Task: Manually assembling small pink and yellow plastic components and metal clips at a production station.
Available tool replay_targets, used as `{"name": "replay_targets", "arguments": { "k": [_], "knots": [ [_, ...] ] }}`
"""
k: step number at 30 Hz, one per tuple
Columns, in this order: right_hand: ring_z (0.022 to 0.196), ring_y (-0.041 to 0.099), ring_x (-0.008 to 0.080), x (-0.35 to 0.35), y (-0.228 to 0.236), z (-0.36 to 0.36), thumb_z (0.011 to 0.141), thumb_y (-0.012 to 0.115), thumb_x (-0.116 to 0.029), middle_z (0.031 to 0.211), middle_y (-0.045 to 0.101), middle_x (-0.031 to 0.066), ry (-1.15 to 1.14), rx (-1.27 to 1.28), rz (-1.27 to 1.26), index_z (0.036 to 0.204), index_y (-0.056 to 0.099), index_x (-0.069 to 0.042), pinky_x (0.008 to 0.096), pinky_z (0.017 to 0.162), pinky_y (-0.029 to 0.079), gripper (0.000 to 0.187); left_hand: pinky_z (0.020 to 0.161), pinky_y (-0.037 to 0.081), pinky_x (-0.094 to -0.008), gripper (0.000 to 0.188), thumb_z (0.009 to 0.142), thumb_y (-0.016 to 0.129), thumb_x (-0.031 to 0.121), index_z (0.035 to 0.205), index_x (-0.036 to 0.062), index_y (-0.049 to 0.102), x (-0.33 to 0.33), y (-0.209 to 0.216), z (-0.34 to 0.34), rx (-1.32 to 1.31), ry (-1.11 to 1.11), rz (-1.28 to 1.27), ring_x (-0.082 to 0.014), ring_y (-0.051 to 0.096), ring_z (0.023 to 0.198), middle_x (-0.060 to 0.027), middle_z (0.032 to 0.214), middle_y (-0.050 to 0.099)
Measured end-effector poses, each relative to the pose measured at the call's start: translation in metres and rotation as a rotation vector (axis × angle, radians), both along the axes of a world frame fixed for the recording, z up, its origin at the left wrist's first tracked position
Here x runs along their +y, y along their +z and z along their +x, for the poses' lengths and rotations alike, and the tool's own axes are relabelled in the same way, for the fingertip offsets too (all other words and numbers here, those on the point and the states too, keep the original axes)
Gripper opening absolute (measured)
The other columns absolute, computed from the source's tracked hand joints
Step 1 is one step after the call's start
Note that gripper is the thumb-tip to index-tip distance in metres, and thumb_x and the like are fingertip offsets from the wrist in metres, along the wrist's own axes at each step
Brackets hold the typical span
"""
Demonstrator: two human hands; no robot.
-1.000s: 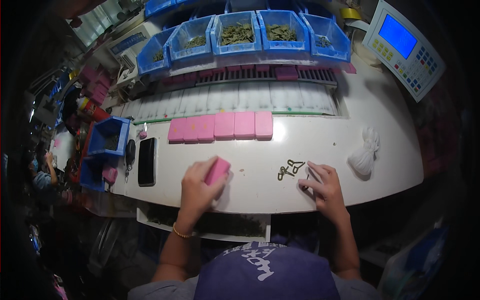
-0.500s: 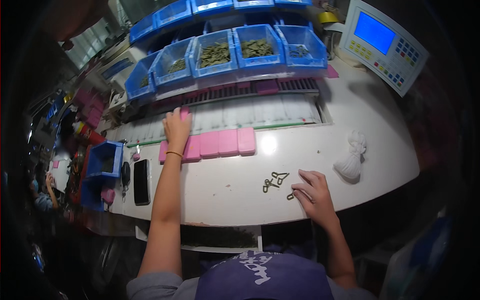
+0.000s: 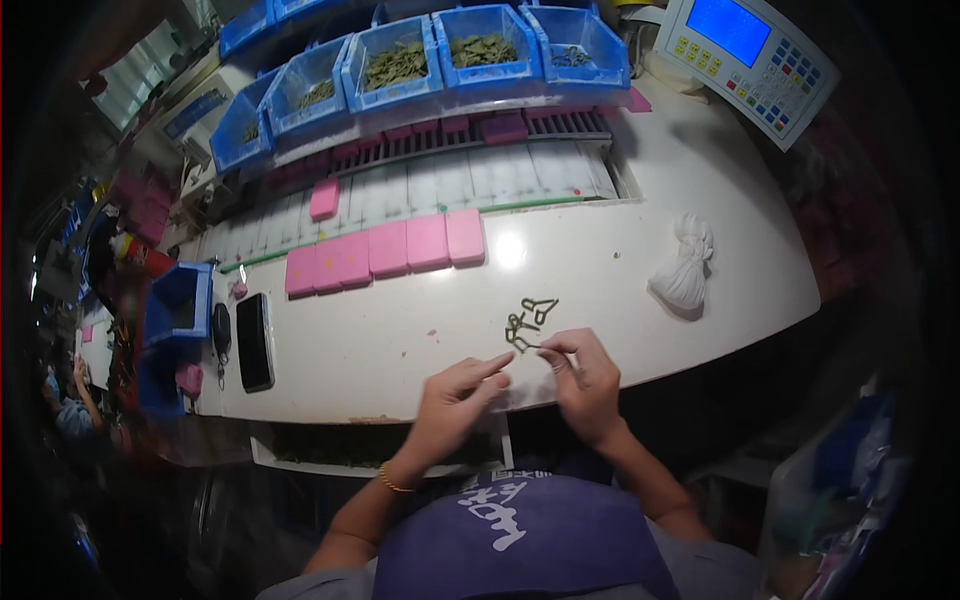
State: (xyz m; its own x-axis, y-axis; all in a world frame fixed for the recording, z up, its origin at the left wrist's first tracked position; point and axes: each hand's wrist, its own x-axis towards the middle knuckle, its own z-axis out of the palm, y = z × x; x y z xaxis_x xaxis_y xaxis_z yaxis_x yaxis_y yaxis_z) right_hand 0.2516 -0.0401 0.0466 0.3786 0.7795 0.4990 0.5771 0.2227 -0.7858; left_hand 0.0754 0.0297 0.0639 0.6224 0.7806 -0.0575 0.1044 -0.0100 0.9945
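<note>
Several small olive-green looped pieces (image 3: 517, 325) lie clustered on the white worktable (image 3: 630, 310), in front of the person's hands. The right hand (image 3: 583, 380) pinches the thin end of one of them between thumb and forefinger. Just beside it, the left hand (image 3: 458, 402) is loosely open, fingers extended toward the cluster, with nothing visible in its grasp. Beyond them a row of pink blocks (image 3: 388, 248) stands side by side, and a single pink block (image 3: 324, 199) rests on the pale, dark-lined strip (image 3: 470, 185) behind the row.
</note>
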Motion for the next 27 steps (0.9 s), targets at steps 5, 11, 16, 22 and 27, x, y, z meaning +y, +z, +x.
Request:
{"name": "replay_targets", "arguments": {
  "k": [5,11,16,22,27],
  "knots": [
    [0.085,0.064,0.0286,-0.001,0.008,-0.033,0.087,0.065,0.005,0.095,0.065,0.0134,0.105,0.09,-0.006,0.105,0.064,-0.001,0.0357,0.074,0.053,0.019,0.066,0.042,-0.0203,0.028,0.098,0.063,0.019,0.119,0.0007,0.069,-0.016,-0.006,0.015,-0.172,0.147,-0.344,-0.0045,0.05,0.073,0.0009,0.084,0.062],
    [0.087,0.064,0.0291,-0.004,0.008,-0.045,0.085,0.067,0.003,0.098,0.065,0.0148,0.103,0.143,-0.013,0.109,0.063,0.001,0.0355,0.076,0.053,0.024,0.056,0.033,-0.018,0.033,0.099,0.063,0.023,0.121,-0.0001,0.067,-0.016,-0.013,0.009,-0.326,0.241,-0.522,-0.0013,0.041,0.064,0.0053,0.076,0.054],
    [0.087,0.066,0.0253,-0.005,0.017,-0.038,0.081,0.07,0.001,0.096,0.066,0.0141,0.118,-0.026,-0.029,0.105,0.065,0.001,0.0331,0.077,0.053,0.024,0.051,0.03,-0.0176,0.037,0.099,0.063,0.024,0.124,-0.0029,0.064,-0.013,-0.01,0.001,-0.363,0.268,-0.646,0.0001,0.037,0.058,0.0082,0.071,0.049],
    [0.083,0.064,0.0278,0.002,0.014,-0.04,0.078,0.073,-0.001,0.092,0.067,0.013,0.122,-0.048,0.023,0.097,0.067,0.0,0.0353,0.072,0.052,0.02,0.05,0.03,-0.016,0.038,0.099,0.063,0.026,0.123,-0.0033,0.065,-0.016,-0.009,0.005,-0.374,0.293,-0.664,0.0016,0.041,0.059,0.0051,0.078,0.059],
    [0.081,0.063,0.0288,0.003,0.01,-0.039,0.075,0.073,-0.001,0.09,0.066,0.0118,0.101,-0.07,0.042,0.093,0.066,-0.001,0.037,0.07,0.052,0.019,0.063,0.041,-0.0162,0.038,0.098,0.064,0.024,0.122,-0.0055,0.064,-0.018,-0.012,0.003,-0.384,0.266,-0.647,-0.0018,0.053,0.072,0.0026,0.084,0.063]
  ]
}}
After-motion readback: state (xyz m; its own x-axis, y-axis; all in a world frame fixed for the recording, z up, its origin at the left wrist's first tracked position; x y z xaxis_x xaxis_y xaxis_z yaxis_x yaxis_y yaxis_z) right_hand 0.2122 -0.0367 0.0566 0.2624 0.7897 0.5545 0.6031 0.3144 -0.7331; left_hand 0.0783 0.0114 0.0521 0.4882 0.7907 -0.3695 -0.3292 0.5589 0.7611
